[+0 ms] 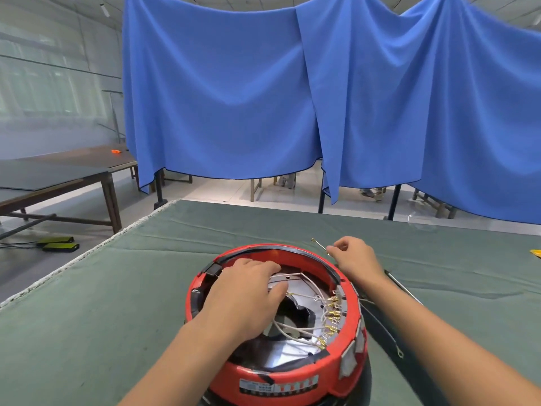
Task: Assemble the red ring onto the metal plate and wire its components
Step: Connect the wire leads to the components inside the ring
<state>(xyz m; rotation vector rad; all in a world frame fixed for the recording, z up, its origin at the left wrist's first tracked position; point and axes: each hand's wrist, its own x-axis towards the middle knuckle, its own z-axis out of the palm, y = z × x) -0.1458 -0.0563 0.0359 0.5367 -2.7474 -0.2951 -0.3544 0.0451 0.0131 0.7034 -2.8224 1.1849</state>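
Observation:
The red ring [348, 341] sits on the green-covered table in front of me, around a shiny metal plate [292, 357] with a dark cut-out in its middle. White wires with brass terminals [330, 315] run along the ring's right inner wall. My left hand [248, 297] reaches inside the ring, its fingers resting on a thin metal bar at the far side. My right hand [354, 259] hovers just beyond the ring's far right rim and pinches a thin white wire [319, 245] with a brass end.
More loose wires [383, 329] lie on the green cloth [117, 312] right of the ring, along with a slim dark rod [404, 288]. A yellow object [536, 253] shows at the right edge. The table's left edge drops to the floor. Blue curtains hang behind.

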